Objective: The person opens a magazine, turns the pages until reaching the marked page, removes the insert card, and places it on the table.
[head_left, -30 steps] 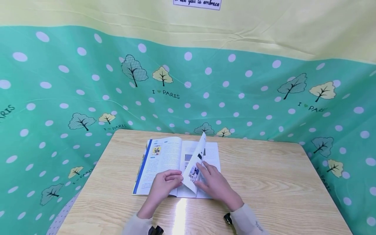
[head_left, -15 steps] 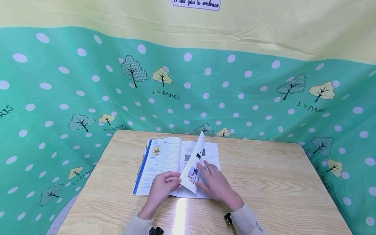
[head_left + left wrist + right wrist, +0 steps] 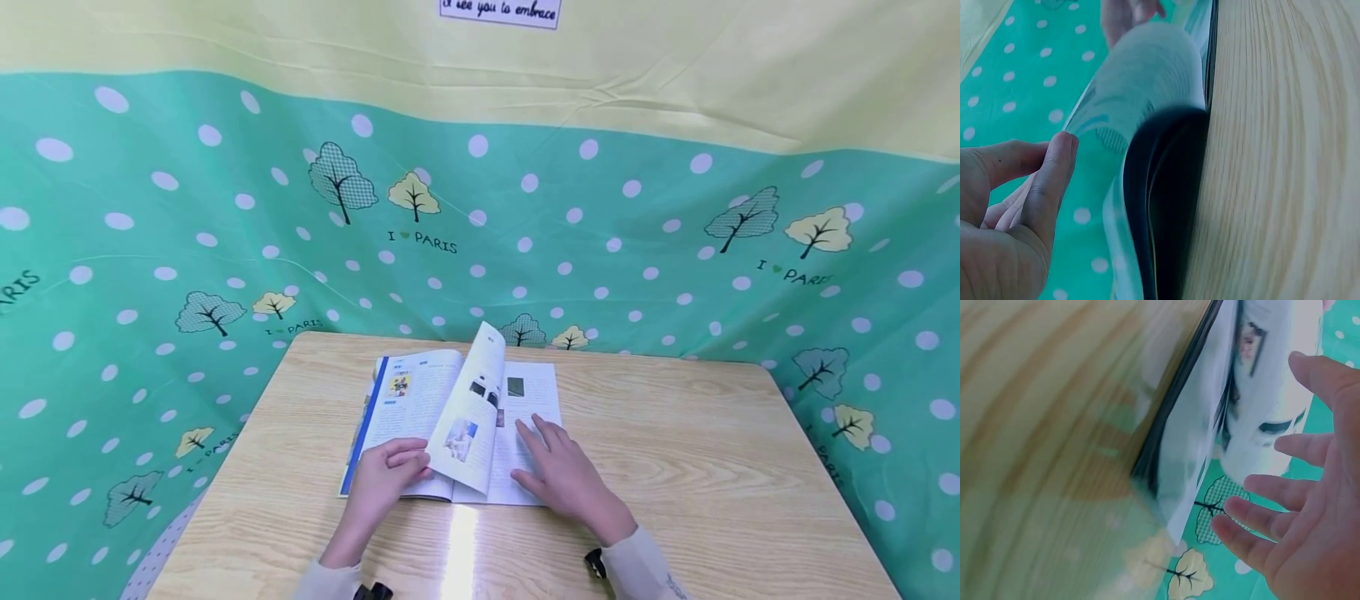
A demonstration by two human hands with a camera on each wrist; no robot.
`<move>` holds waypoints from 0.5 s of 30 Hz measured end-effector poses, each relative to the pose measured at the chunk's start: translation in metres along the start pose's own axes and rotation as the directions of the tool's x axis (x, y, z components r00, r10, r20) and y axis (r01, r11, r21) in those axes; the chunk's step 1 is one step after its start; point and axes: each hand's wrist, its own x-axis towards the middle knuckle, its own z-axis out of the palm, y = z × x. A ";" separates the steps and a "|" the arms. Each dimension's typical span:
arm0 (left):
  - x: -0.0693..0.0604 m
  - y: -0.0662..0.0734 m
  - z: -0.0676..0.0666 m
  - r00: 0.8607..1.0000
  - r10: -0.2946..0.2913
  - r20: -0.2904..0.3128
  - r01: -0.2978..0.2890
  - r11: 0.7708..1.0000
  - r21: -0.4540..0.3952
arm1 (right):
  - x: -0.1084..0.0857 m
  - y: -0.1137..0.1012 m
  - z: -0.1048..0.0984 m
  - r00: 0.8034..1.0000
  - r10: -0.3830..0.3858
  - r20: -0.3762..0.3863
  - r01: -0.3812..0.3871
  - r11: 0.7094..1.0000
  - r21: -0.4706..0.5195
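Note:
An open book (image 3: 408, 417) lies on the wooden table, its left page showing print and a small yellow picture. One page (image 3: 468, 408) stands raised and curved over the middle, leaning left, with photos printed on it. My left hand (image 3: 386, 475) pinches the lower left corner of that page between thumb and fingers; the left wrist view shows the pinching fingertips (image 3: 1063, 147) close up. Over the right-hand page (image 3: 525, 450) my right hand (image 3: 566, 479) is spread with fingers extended. In the right wrist view those fingers (image 3: 1291, 490) are apart and hold nothing.
The wooden table (image 3: 675, 450) extends around the book on both sides. Behind it and at the sides hangs a green dotted curtain (image 3: 450, 275) with tree prints. A bright light reflection (image 3: 459, 550) lies on the table before the book.
My left hand has moved left, drawing the pinched page over toward the left side. The right-hand page beneath is more exposed, and my right hand has shifted slightly right, off the raised page.

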 end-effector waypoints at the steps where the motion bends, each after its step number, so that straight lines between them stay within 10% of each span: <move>1: 0.000 0.000 -0.005 1.000 -0.004 -0.017 0.004 1.000 0.000 | -0.002 0.002 0.000 1.000 0.006 0.008 -0.005 1.000 -0.007; 15: -0.013 -0.010 -0.065 0.979 -0.075 -0.188 0.092 0.992 0.084 | -0.021 0.021 0.001 0.997 0.018 0.081 -0.017 1.000 -0.010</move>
